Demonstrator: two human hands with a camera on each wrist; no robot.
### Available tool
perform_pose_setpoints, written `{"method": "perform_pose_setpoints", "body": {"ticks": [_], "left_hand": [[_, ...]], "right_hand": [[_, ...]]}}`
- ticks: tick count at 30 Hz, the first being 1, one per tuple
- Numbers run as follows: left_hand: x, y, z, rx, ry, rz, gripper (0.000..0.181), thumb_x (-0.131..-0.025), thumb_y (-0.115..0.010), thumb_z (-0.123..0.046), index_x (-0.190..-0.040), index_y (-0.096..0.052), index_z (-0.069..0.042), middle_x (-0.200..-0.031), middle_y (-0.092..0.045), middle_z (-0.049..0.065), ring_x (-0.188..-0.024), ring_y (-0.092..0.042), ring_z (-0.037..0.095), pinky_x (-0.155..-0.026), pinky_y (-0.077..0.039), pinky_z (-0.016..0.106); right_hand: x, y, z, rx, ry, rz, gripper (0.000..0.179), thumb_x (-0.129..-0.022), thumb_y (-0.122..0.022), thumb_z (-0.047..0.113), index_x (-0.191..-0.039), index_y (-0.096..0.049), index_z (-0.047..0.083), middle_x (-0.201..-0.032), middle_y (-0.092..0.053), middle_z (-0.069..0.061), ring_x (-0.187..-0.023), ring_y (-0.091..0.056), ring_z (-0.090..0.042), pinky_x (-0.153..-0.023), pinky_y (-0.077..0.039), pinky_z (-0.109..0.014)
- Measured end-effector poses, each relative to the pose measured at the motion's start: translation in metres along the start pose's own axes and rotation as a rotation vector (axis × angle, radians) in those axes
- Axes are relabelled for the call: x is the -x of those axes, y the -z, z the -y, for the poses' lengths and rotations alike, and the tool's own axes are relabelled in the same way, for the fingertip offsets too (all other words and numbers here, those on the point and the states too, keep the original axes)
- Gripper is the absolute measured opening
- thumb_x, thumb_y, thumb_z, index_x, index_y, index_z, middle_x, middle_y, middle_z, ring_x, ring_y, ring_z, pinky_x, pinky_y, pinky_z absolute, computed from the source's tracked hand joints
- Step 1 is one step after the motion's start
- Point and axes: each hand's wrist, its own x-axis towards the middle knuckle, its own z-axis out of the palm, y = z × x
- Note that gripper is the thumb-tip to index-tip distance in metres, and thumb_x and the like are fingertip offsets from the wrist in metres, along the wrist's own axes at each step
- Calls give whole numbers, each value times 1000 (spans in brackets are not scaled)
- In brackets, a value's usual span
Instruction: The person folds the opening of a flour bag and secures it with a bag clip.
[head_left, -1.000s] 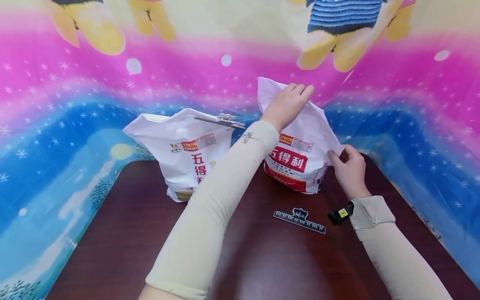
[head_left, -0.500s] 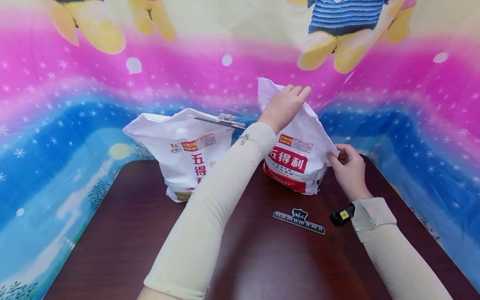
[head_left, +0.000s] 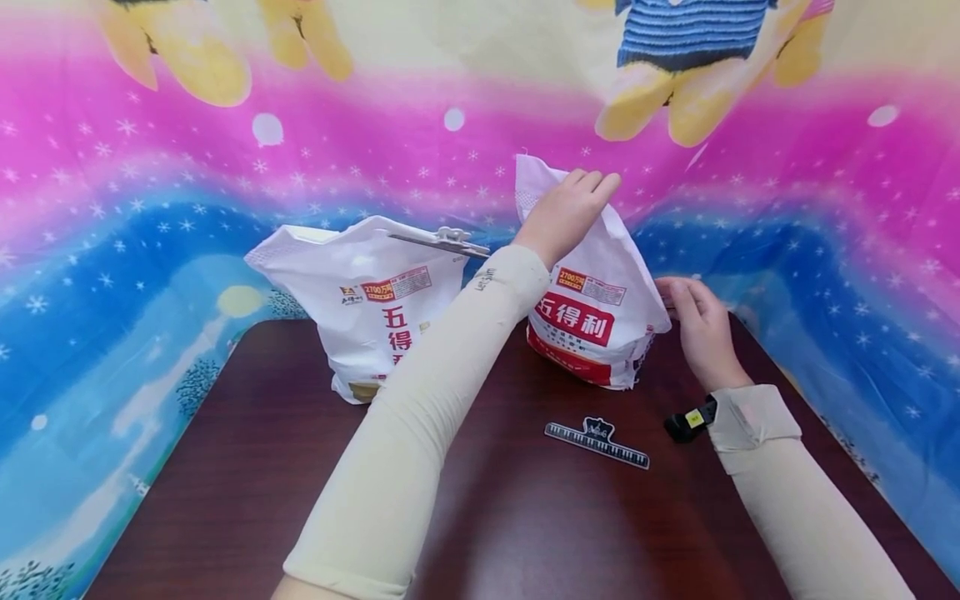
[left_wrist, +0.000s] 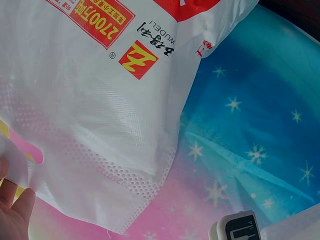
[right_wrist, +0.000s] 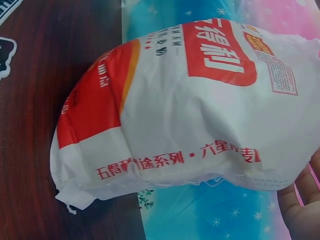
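Note:
A white woven flour bag (head_left: 585,292) with red print stands toward the back of the table, its top leaning left. My left hand (head_left: 570,212) grips its top edge; in the left wrist view, thumb and fingers (left_wrist: 20,205) are at the edge beside the handle slot. At the bag's right corner is my right hand (head_left: 701,329), its fingertips partly hidden behind the edge. In the right wrist view that hand (right_wrist: 302,205) shows extended fingers against the bag's side. A black clip with a piano-key pattern (head_left: 597,442) lies on the table in front.
Left of it stands a second white flour bag (head_left: 360,308), a long clip (head_left: 442,240) on its top edge, partly behind my left sleeve. The dark brown table (head_left: 225,467) reaches back to a printed cloth backdrop (head_left: 420,133).
My right hand has shifted slightly right and up, from pinching the bag's corner to extended fingers at its edge. That corner has moved inward. My left hand stays nearly in place.

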Motion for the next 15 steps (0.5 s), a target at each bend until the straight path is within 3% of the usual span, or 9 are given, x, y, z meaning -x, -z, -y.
{"method": "perform_pose_setpoints", "body": {"ticks": [7, 15], "left_hand": [[2, -2, 0, -20, -5, -10, 53, -101, -64, -21, -149, -42, -14, -148, -50, 2, -140, -42, 14, -115, -30, 20], [3, -4, 0, -17, -12, -42, 50, -101, -64, -22, -146, -44, -15, -145, -52, 2, -138, -43, 14, -115, -32, 20]], "right_hand": [[-10, 4, -1, -29, -81, 62, 44, -105, -55, 34, -136, -60, 4, -123, -60, 11, -107, -57, -6, -87, -48, -17], [-13, 8, -3, 27, -160, 139, 50, -99, -65, 39, -140, -59, 11, -117, -62, 9, -105, -59, -7, -82, -51, -13]]}}
